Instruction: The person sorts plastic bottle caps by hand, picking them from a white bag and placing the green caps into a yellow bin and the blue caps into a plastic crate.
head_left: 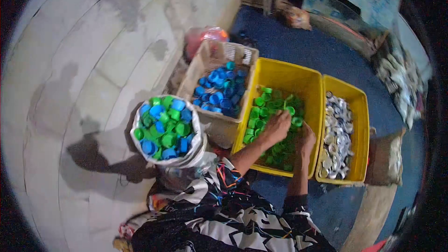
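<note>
Both hands are over a yellow crate [313,94] with green bottle caps [255,123] in it. Pinched at the fingertips of my left hand [276,128] is a green bottle cap [290,110]. My right hand [306,139] is closed beside it, near the crate's right wall. Another bright green bottle cap [297,121] shows at its fingertips, and the fingers seem closed on its edge. Some of the caps below are hidden by my hands and forearms.
A white sack [198,133] of mixed green and blue caps stands at left. Behind it, a beige crate [186,80] holds mostly blue caps. On the right, a second yellow crate [357,112] contains silvery-white pieces. A reddish bag [196,42] sits behind the beige crate.
</note>
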### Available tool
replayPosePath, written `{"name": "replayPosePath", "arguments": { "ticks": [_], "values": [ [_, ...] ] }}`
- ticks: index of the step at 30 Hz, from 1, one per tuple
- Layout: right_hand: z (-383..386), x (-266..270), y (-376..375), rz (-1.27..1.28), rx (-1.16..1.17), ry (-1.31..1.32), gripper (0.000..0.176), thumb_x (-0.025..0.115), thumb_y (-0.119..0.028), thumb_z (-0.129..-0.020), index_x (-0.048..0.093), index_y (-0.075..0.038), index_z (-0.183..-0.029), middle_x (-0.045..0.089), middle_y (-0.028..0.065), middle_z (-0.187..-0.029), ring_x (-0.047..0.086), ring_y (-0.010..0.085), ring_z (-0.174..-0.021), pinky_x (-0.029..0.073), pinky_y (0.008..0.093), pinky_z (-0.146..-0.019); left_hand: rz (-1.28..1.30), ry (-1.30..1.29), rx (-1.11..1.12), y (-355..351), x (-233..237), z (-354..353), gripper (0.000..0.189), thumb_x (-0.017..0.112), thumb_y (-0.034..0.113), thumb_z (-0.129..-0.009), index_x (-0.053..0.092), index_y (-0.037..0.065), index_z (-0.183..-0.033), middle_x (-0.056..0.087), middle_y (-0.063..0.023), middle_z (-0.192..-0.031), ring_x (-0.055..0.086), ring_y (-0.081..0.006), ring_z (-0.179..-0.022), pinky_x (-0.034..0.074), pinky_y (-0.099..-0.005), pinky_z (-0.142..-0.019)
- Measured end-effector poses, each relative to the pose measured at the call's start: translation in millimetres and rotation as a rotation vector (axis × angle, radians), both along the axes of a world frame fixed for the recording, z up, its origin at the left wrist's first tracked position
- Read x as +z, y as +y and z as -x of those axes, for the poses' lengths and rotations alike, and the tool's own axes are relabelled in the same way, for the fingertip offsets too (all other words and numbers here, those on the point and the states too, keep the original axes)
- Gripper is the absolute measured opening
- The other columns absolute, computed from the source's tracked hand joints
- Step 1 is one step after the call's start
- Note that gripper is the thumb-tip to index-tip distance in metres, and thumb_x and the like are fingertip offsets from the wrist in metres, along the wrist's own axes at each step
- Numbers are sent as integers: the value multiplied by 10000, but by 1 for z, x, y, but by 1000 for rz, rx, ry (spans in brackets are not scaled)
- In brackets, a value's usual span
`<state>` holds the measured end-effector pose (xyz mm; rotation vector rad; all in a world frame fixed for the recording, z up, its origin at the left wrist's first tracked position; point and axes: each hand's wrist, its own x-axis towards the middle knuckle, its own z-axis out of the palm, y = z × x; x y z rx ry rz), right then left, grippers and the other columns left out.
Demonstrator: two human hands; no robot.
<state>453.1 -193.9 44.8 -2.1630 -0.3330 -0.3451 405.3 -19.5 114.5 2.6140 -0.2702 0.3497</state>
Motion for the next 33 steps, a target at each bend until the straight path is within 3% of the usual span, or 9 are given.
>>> {"name": "replayPosePath", "arguments": {
  "ticks": [4, 5, 10, 12, 13, 16, 19, 27, 33],
  "values": [
    [30, 21, 19, 128, 8, 57, 387, 594, 31, -801, 675, -44, -1171, 707, 165, -1052, 697, 288, -856, 539, 380, -750, 37, -44, 99, 11, -19, 30, 259, 634, -10, -742, 594, -66, -991, 592, -205, -1040, 567, -373, -978, 469, -458, -871],
    [35, 21, 20, 99, -9, 283, 278, 637, -94, -884, 674, -5, -1145, 688, 225, -1055, 687, 332, -952, 537, 391, -797, 53, 10, 111, 20, -18, 40, 263, 638, -5, -726, 581, -57, -978, 597, -205, -1010, 572, -381, -947, 478, -467, -849],
    [57, -14, 43, 54, 159, 196, 264, 651, -111, -876, 685, 0, -1113, 698, 231, -971, 699, 326, -842, 546, 387, -729, -9, 37, 205, 65, -23, 81, 190, 651, 37, -730, 593, -19, -902, 631, -157, -911, 611, -378, -851, 505, -452, -802],
    [66, -23, 56, 106, 226, 139, 262, 649, -111, -875, 688, -6, -1112, 698, 229, -969, 700, 316, -831, 550, 382, -723, 49, 37, 199, 94, -14, 104, 222, 661, 93, -743, 651, 26, -954, 662, -130, -997, 626, -332, -956, 502, -440, -858],
    [80, 16, 69, 91, 248, 368, 249, 640, -99, -871, 693, -9, -1097, 701, 216, -937, 699, 315, -814, 546, 382, -695, 45, -6, 215, 107, 1, 120, 233, 657, 98, -745, 665, 33, -968, 668, -125, -1022, 628, -319, -976, 498, -435, -876],
    [103, 7, 88, 34, 298, 193, 245, 641, -86, -856, 692, -5, -1082, 691, 213, -882, 691, 325, -779, 530, 387, -658, -199, -117, 185, 156, 42, 174, 239, 628, 75, -749, 706, 35, -971, 681, -108, -1074, 633, -284, -996, 487, -408, -910],
    [139, 1, 119, 219, 399, 25, 234, 619, 6, -804, 696, -12, -1024, 699, 189, -891, 670, 329, -694, 531, 414, -632, -45, -13, 438, 223, 72, 244, 183, 615, 29, -776, 715, 35, -929, 692, -126, -1000, 634, -288, -980, 459, -407, -909],
    [217, 24, 198, 68, 519, 129, 162, 659, -81, -842, 690, 0, -980, 692, 191, -934, 679, 344, -860, 536, 392, -743, -97, 87, 671, 344, 52, 314, 351, 660, 17, -714, 662, 56, -1063, 645, -142, -1133, 575, -330, -1061, 441, -434, -941],
    [253, 72, 232, 171, 663, 130, 173, 640, -78, -855, 691, -12, -1006, 689, 187, -939, 671, 357, -863, 539, 404, -750, -76, 185, 317, 374, 37, 314, 405, 690, 88, -739, 639, 69, -1140, 635, -121, -1205, 561, -337, -1119, 429, -441, -982]
  ]
}}
